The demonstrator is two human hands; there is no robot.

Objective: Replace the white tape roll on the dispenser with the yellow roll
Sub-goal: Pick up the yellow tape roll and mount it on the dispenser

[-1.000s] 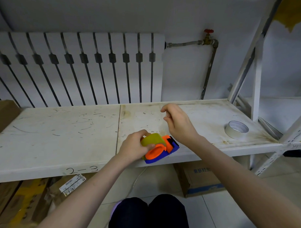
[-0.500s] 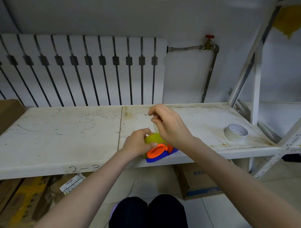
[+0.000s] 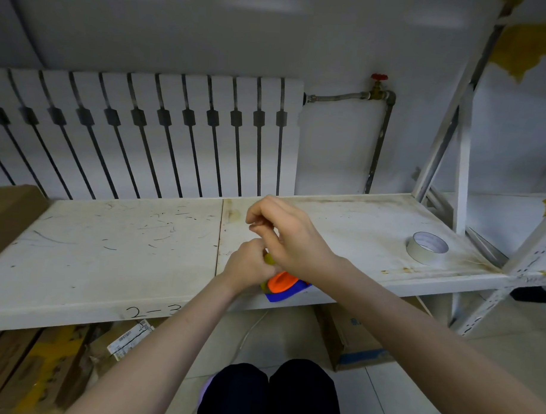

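An orange and blue tape dispenser (image 3: 283,286) rests at the front edge of the white shelf (image 3: 109,257). The yellow roll (image 3: 268,258) sits in it, mostly hidden behind my hands. My left hand (image 3: 248,266) grips the dispenser and roll from the left. Just above the roll, my right hand (image 3: 291,235) has its thumb and fingers pinched together; whether they hold the tape's end is hidden. The white tape roll (image 3: 426,251) lies flat on the shelf far to the right, apart from both hands.
A white radiator (image 3: 144,134) stands behind the shelf, with a pipe and red valve (image 3: 379,77) to its right. A slanted shelf-frame post (image 3: 447,129) rises at the right. Cardboard boxes (image 3: 353,339) lie on the floor below. My knees (image 3: 268,392) are under the shelf edge.
My right hand has moved left and toward me, closing its fingers above the yellow roll and now covering most of it. The left hand stays on the dispenser.
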